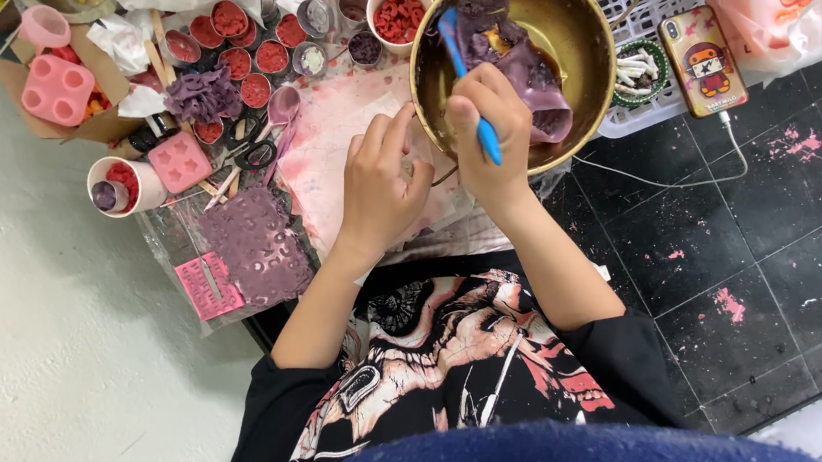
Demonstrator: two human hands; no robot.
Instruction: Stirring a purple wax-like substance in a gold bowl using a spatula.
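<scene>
The black tiled floor [760, 255], spattered pink, fills the right of the frame; a pale floor area lies at lower left. At upper centre, a stained pink work sheet [339, 144] is spread out, and on its upper right edge sits a brass-coloured metal bowl [580, 36] holding a soft purple mass [522, 66], draped down the bowl's inner wall. The step in hand looks like scraping or stirring that mass loose. The right hand [489, 128] is clenched around a blue spatula [462, 65], whose tip lies in the purple mass. The left hand [382, 183] rests at the bowl's lower left rim, fingers curled against it, seemingly steadying it; whether it truly grips the rim cannot be told. A next stroke would call for the bowl held firm while the spatula works under the mass. At centre left lies a purple textured mat [259, 247]; pink silicone moulds [58, 89] and small cups of red pieces [238, 44] crowd the upper left. A phone [704, 58] lies on a white basket [643, 12] at upper right.
</scene>
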